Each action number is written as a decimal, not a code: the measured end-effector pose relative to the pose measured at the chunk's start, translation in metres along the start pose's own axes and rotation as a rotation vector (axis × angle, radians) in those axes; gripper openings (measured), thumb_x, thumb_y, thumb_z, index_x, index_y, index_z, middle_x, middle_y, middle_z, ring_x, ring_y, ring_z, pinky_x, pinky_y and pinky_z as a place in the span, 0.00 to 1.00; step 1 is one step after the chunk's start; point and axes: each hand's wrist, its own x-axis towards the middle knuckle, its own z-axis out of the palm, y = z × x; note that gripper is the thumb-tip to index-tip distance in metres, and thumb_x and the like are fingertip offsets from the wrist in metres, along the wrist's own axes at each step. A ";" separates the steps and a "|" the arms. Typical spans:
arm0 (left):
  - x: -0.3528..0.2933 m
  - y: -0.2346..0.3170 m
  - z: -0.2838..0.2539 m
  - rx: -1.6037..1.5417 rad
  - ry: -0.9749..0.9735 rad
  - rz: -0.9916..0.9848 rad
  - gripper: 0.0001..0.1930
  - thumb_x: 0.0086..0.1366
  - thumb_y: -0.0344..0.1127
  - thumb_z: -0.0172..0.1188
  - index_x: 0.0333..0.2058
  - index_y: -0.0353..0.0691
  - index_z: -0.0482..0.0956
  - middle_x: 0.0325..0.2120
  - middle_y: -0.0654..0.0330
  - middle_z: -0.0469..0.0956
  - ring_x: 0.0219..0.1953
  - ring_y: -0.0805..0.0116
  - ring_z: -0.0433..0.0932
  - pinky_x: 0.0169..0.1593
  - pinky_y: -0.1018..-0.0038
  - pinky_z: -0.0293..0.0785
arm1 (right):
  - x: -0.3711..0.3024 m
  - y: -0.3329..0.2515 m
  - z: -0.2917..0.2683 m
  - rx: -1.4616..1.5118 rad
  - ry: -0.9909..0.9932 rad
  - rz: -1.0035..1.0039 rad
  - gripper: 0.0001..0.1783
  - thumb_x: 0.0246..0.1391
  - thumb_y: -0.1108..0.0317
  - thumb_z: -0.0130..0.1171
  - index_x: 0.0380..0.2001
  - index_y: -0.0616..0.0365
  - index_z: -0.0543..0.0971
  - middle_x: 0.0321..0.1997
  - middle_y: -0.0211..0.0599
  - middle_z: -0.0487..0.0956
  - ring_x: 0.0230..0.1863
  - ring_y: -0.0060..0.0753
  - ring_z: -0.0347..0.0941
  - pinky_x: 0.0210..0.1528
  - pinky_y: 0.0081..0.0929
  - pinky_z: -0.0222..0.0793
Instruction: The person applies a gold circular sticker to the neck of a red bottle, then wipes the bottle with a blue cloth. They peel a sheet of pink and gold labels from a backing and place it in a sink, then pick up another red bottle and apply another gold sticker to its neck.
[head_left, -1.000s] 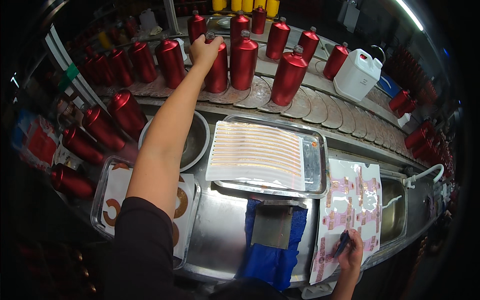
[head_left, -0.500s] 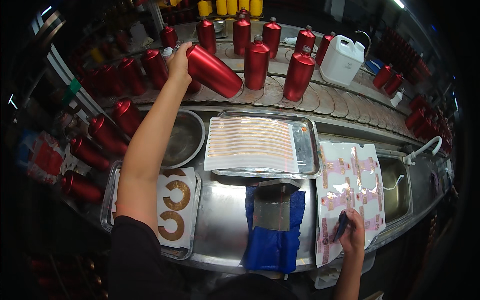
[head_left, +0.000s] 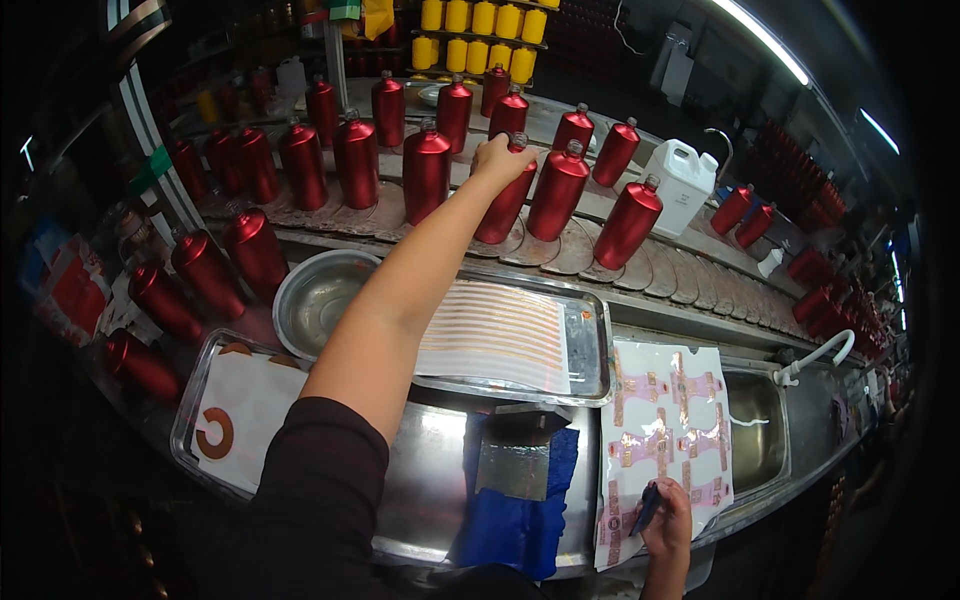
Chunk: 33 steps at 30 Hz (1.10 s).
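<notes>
My left hand [head_left: 503, 157] reaches far forward and grips the neck of a red metal bottle [head_left: 506, 198] that stands upright on the conveyor [head_left: 560, 250] among several other red bottles [head_left: 425, 172]. My right hand [head_left: 668, 515] rests low at the front right and holds a small dark tool [head_left: 645, 507] against a sheet of pink labels [head_left: 665, 435]. Between the hands lies a metal tray [head_left: 590, 345] with a striped sheet of thin gold decals [head_left: 495, 335].
A round steel bowl [head_left: 315, 297] sits left of the tray. A second tray [head_left: 195, 420] at the front left holds white sheets with orange rings. A blue cloth [head_left: 515, 510] with a grey pad lies in front. A white jug [head_left: 682, 180] stands on the belt.
My left hand lifted a red bottle off the belt, tilted it on its side, and now has it standing upright on the conveyor again. My right hand stayed on the label sheet.
</notes>
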 end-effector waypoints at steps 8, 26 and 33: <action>0.010 -0.019 -0.048 0.243 0.540 -0.234 0.32 0.47 0.56 0.73 0.42 0.36 0.78 0.49 0.47 0.76 0.55 0.46 0.73 0.58 0.54 0.67 | 0.009 -0.003 -0.010 0.079 -0.053 0.011 0.08 0.56 0.69 0.56 0.36 0.61 0.75 0.29 0.35 0.77 0.26 0.33 0.74 0.30 0.31 0.75; -0.011 0.008 0.047 -0.148 0.332 -0.133 0.23 0.50 0.55 0.70 0.28 0.39 0.80 0.27 0.51 0.83 0.35 0.49 0.82 0.43 0.59 0.74 | 0.010 0.003 -0.013 0.116 0.064 0.066 0.05 0.59 0.67 0.54 0.36 0.57 0.74 0.25 0.30 0.72 0.18 0.30 0.70 0.22 0.29 0.66; -0.017 0.030 0.067 -0.170 0.293 -0.099 0.23 0.51 0.55 0.70 0.29 0.38 0.81 0.28 0.48 0.82 0.37 0.48 0.81 0.44 0.59 0.74 | 0.007 0.003 -0.020 0.122 0.014 0.024 0.06 0.59 0.68 0.54 0.36 0.58 0.74 0.24 0.31 0.73 0.20 0.30 0.71 0.24 0.29 0.68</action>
